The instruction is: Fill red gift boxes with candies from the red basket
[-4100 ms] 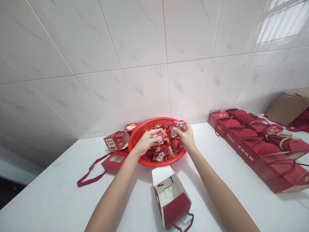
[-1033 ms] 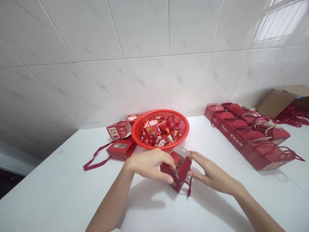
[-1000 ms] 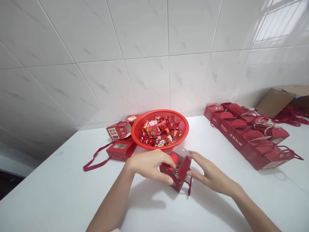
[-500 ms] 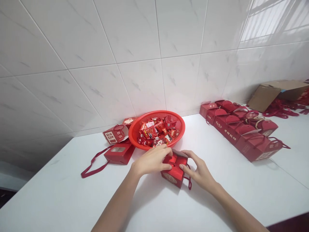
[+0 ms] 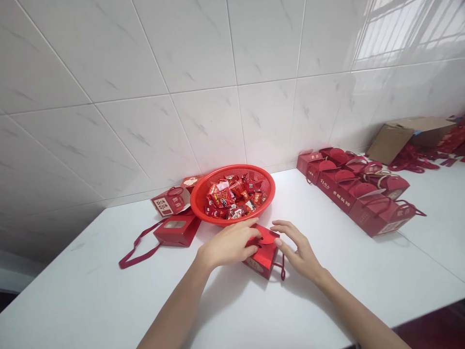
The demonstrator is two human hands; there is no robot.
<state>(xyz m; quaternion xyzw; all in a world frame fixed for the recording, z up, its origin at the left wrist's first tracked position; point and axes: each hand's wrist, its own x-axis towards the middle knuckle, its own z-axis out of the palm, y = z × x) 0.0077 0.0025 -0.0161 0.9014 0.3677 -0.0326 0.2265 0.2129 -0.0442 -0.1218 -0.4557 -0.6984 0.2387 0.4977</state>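
Box (image 5: pixel 266 258) of smooth red card stands on the white table (image 5: pixel 90 295), just in front of the basket (image 5: pixel 199 212). Its top is folded, with a rounded flap (image 5: pixel 269 236) lying across it and small dark slots beside the fingers; a pale print marks the near side, and a twisted dark-red cord (image 5: pixel 283 272) loops out at the right. The left hand (image 5: pixel 230 245) is bent over the box's left part, fingers and thumb on the top; whether it grips or only presses, I cannot tell. The right hand (image 5: pixel 298 249) clasps nothing: its fingers are loosely spread, its thumb at the flap's right edge. Oval and of red plastic, the basket has a smooth rim and finely perforated walls, and is heaped with shiny, crinkled sweets (image 5: pixel 236 198). To its left are a printed box (image 5: pixel 170 202) and a window box (image 5: pixel 178 230), with a flat ribbon (image 5: pixel 135 262) curving over the table. At right, boxes (image 5: pixel 343 191) with rounded flaps stand in rows near a brown carton (image 5: pixel 389 141). Glossy tiles (image 5: pixel 203 118) with grey veins line the wall.
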